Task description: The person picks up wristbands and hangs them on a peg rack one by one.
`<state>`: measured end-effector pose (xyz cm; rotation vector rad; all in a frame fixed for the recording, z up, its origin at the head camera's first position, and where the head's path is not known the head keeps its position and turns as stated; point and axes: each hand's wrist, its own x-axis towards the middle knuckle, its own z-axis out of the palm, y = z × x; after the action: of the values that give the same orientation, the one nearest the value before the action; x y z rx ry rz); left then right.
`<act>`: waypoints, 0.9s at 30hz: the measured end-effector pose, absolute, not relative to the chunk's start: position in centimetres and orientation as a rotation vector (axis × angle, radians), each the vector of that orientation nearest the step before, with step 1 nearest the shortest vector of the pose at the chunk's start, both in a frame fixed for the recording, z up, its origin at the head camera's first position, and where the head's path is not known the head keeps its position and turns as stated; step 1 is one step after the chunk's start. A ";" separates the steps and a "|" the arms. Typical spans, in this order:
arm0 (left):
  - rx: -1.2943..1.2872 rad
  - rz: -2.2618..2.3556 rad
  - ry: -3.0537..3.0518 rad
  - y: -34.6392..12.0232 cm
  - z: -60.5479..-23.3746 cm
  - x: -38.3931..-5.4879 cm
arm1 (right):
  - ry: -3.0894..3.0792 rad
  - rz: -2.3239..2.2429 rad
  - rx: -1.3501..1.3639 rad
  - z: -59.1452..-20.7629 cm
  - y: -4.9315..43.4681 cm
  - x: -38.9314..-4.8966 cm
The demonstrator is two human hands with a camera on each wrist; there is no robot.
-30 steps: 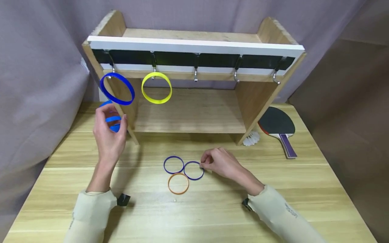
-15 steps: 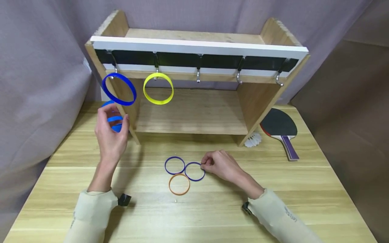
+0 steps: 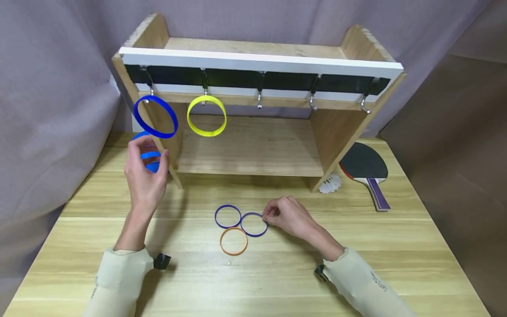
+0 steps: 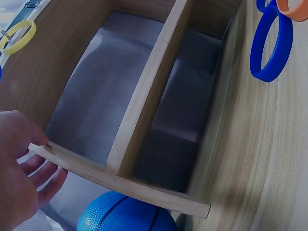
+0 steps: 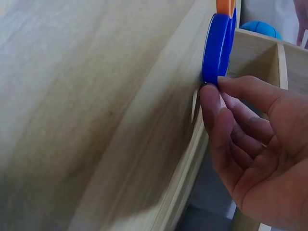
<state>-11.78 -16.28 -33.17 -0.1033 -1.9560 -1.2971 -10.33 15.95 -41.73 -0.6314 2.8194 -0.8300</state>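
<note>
My right hand (image 3: 287,215) pinches the right edge of a blue silicone wristband (image 3: 254,236), which lies on the table. In the right wrist view, thumb and forefinger meet at the rim of that blue wristband (image 5: 215,48). Touching it are another dark blue wristband (image 3: 227,227) and an orange wristband (image 3: 233,254). My left hand (image 3: 145,176) grips the left side panel of a wooden shelf (image 3: 249,145); in the left wrist view the thumb and fingers lie on opposite sides of the panel's edge (image 4: 96,173). Above it, a blue wristband (image 3: 174,121) and a yellow wristband (image 3: 206,133) hang from hooks.
Several metal hooks (image 3: 259,99) line the shelf's black and white front rail (image 3: 233,81). A blue ball (image 4: 127,214) sits just outside the left panel. At the right stand a shuttlecock (image 3: 330,183) and a table tennis bat (image 3: 364,160). A tiny pale bead-like spot (image 3: 229,263) shows near the front.
The whole scene has shifted slightly right and down as the head view moved. Both hands keep their hold, and the wristbands stay in the same arrangement.
</note>
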 end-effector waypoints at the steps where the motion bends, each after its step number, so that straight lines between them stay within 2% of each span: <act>1: -0.105 -1.297 -1.953 -16.3 -33.1 -11.8 | 2.824 -0.836 -0.636 -41.7 16.0 -10.3; 14: -0.120 -1.296 -1.954 -16.1 -33.1 -11.8 | 2.863 -0.961 -0.659 -39.4 16.5 -9.9; 20: -0.124 -1.301 -1.948 -16.1 -33.3 -11.7 | 3.075 -0.917 -0.877 -34.4 16.0 -9.6; 27: -0.116 -1.286 -1.953 -16.2 -33.3 -11.7 | 3.272 -1.153 -1.214 -26.6 14.9 -9.5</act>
<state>-11.67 -16.22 -33.31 -0.1163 -1.9525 -1.2858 -9.46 14.90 -26.57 -1.2144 3.2715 -1.1527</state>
